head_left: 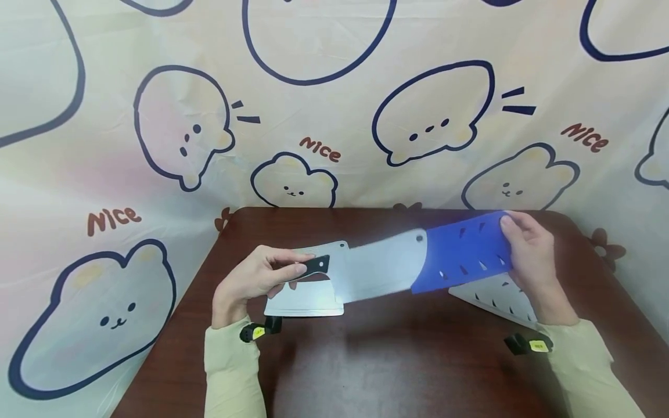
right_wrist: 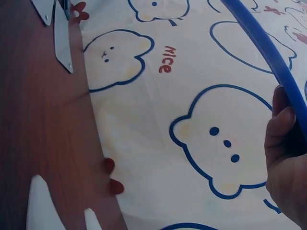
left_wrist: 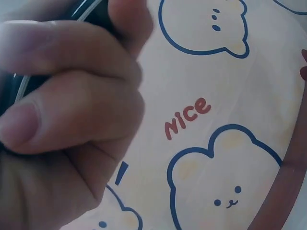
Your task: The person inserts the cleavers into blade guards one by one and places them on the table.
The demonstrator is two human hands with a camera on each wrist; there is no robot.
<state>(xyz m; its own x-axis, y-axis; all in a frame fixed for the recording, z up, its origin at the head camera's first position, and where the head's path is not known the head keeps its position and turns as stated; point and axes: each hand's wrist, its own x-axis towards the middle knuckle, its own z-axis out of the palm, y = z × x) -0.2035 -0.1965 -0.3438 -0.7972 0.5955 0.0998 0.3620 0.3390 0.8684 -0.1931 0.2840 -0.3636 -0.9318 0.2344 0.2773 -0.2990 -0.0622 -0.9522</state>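
My left hand (head_left: 284,268) grips the black handle (head_left: 316,265) of a steel cleaver (head_left: 373,270) held level above the brown table (head_left: 397,354). A blue perforated sheath (head_left: 465,252) covers the blade's far end. My right hand (head_left: 517,244) pinches that sheath at its right edge. In the left wrist view my fingers (left_wrist: 72,110) curl round the dark handle (left_wrist: 5,98). The right wrist view shows the sheath's blue edge (right_wrist: 266,50) passing over my thumb (right_wrist: 283,134).
A second bare cleaver (head_left: 308,302) with a black, yellow-labelled handle (head_left: 259,331) lies under my left hand. A knife in a white sheath (head_left: 496,296) lies under my right wrist, handle (head_left: 528,344) toward me. A bear-print cloth (head_left: 334,116) hangs behind the table.
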